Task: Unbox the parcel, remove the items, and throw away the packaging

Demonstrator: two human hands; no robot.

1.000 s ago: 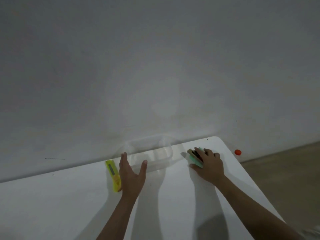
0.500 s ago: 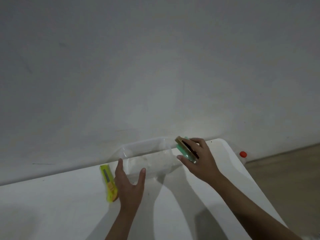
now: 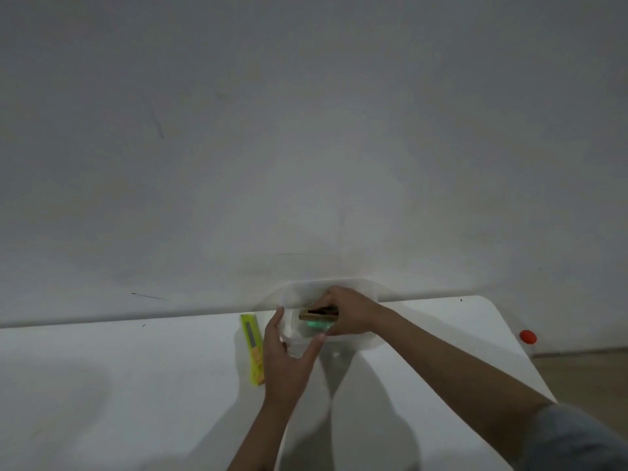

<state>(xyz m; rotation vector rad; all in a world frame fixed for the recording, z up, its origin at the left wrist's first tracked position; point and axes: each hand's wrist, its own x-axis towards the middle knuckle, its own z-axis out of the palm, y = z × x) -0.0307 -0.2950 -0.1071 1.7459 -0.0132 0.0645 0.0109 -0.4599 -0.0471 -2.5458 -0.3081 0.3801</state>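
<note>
A clear plastic container (image 3: pixel 368 294) stands at the far edge of the white table (image 3: pixel 119 385), against the wall. My right hand (image 3: pixel 350 311) grips a small green and brown item (image 3: pixel 317 317) and holds it inside the container's opening. My left hand (image 3: pixel 289 358) rests against the container's near left side, thumb and fingers spread around its corner. A yellow-green utility knife (image 3: pixel 253 348) lies on the table just left of my left hand.
A grey-white wall rises directly behind the table. The table's right edge (image 3: pixel 516 348) curves away, with a small red cap (image 3: pixel 527 336) beyond it and brown floor (image 3: pixel 584 375) below.
My right hand lifted the green and brown item off the table, carried it left and lowered it into the clear container. My left hand moved up against the container's side.
</note>
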